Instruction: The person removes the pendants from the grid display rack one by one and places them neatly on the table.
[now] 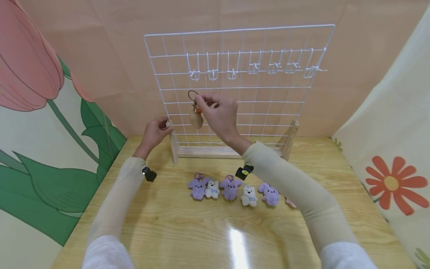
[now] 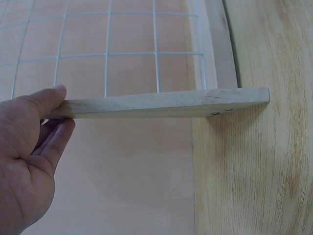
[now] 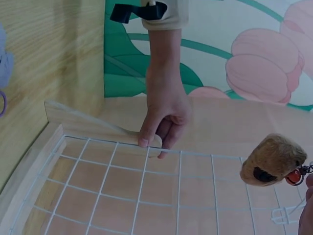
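Observation:
My right hand pinches a keychain with a brown fuzzy pendant, an orange bead and a dark metal ring. It hangs in front of the white wire grid rack, below the leftmost hooks. In the right wrist view, the brown pendant shows a dark patch, and only a fingertip's edge of that hand is visible. My left hand holds the upper end of the rack's left wooden side piece, thumb on one side and fingers on the other.
Below the rack, a row of plush keychains lies on the wooden table: purple ones and white bears. A pink item is partly hidden by my right forearm. Flower-printed cloth stands at both sides.

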The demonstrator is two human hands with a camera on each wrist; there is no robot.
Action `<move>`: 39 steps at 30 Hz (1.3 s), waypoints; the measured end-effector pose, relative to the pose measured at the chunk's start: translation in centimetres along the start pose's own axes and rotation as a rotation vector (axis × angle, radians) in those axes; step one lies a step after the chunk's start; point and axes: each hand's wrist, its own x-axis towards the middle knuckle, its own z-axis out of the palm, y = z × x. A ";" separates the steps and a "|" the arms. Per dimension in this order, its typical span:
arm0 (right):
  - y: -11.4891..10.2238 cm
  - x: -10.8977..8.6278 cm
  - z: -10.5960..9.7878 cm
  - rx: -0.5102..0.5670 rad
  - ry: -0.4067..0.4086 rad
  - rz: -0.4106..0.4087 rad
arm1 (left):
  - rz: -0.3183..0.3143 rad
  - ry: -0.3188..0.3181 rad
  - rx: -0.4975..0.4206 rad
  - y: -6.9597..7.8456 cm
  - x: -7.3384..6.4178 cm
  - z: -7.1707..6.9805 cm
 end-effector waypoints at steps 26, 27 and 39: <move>1.9 -6.7 0.5 -0.007 -0.233 -0.028 | 0.007 0.023 -0.012 -0.2 0.1 -0.1; 2.1 -7.0 0.5 0.000 -0.242 -0.025 | 0.013 0.025 -0.019 -0.2 0.2 -0.1; 3.9 -10.1 1.4 -0.030 -0.335 0.029 | 0.020 0.033 -0.021 0.1 0.3 0.0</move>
